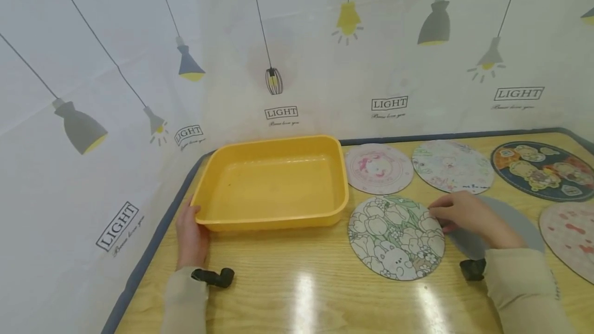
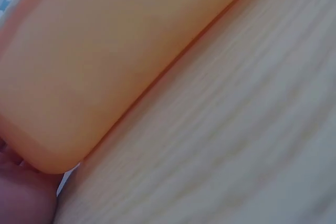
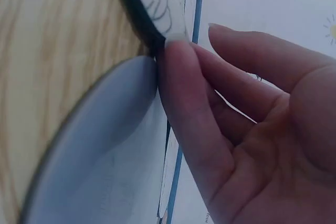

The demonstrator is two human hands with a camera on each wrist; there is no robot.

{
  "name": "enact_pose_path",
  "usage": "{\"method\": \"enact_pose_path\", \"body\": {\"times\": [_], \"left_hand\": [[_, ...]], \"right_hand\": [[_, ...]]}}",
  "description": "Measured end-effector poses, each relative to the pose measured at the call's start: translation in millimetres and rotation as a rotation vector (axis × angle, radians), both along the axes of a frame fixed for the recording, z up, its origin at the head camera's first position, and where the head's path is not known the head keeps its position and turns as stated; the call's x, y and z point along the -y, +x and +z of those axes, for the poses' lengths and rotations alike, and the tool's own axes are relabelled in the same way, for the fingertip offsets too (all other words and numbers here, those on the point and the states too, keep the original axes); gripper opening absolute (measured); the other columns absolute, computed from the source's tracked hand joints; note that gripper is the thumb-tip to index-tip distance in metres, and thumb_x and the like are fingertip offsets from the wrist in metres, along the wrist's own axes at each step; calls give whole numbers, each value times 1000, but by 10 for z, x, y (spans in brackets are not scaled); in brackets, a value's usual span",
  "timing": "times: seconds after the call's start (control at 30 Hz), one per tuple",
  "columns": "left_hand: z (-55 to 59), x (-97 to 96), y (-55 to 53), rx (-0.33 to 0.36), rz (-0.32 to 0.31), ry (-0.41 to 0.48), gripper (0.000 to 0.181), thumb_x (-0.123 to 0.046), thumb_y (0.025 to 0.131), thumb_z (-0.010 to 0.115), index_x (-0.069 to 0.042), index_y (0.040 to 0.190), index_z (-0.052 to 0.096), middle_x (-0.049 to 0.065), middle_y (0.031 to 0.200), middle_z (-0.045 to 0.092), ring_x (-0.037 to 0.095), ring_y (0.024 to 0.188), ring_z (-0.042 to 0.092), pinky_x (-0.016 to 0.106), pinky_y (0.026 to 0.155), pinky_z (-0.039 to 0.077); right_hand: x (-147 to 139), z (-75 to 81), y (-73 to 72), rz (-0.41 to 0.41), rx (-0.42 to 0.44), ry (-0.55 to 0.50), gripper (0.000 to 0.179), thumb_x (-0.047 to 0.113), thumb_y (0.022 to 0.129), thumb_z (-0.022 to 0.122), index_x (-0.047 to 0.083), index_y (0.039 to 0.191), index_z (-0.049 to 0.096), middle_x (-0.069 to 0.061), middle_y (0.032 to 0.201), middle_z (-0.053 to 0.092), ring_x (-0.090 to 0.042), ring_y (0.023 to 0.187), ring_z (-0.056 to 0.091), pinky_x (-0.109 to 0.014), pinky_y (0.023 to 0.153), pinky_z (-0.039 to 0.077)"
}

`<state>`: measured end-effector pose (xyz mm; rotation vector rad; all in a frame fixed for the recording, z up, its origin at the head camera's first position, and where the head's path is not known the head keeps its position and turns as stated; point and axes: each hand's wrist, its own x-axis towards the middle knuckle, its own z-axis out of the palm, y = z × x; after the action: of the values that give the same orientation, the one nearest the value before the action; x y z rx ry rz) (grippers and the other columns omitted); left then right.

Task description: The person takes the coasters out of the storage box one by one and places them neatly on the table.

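Observation:
In the head view, my left hand (image 1: 191,233) grips the front left corner of a yellow rectangular tray (image 1: 274,219), thumb over the rim and fingers along the outer side. The tray's wall (image 2: 105,66) fills much of the left wrist view. My right hand (image 1: 478,215) is at the right edge of a round mat (image 1: 394,238) printed with tulips and a white bunny. In the right wrist view a fingertip (image 3: 178,51) touches that mat's edge, while the thumb stands apart. Beneath the right hand lies a plain grey round mat (image 1: 503,215).
Along the back lie a pink round mat (image 1: 378,169), a pale doodle-print mat (image 1: 452,166) and a dark mat with bears (image 1: 543,169). A pinkish mat (image 1: 568,236) is at the right edge. Printed white sheeting (image 1: 320,66) stands behind the wooden table (image 1: 278,282).

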<state>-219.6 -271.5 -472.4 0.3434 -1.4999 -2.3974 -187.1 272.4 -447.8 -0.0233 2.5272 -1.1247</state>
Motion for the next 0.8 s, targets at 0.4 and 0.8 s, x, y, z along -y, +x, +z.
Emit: {"method": "enact_pose_path", "body": {"times": [0.4,0.8], "left_hand": [[0,-85,-45,10,37,-33,43,-10,92,31,-7,135,35,8,134,37,24,120,38,35,97,31],[8,-113,-51,-18,38,-18,42,-15,95,30,-8,135,34,9,133,37,24,121,37,36,98,30]], "right_hand": [[-32,46,6,-24,39,-45,43,25,87,54,-12,110,55,-11,93,64,-19,80,61,-30,65,50],[-58,106,13,10,7,-94,63,30,91,47,-14,131,27,-22,105,59,-25,86,62,-32,66,51]]}}
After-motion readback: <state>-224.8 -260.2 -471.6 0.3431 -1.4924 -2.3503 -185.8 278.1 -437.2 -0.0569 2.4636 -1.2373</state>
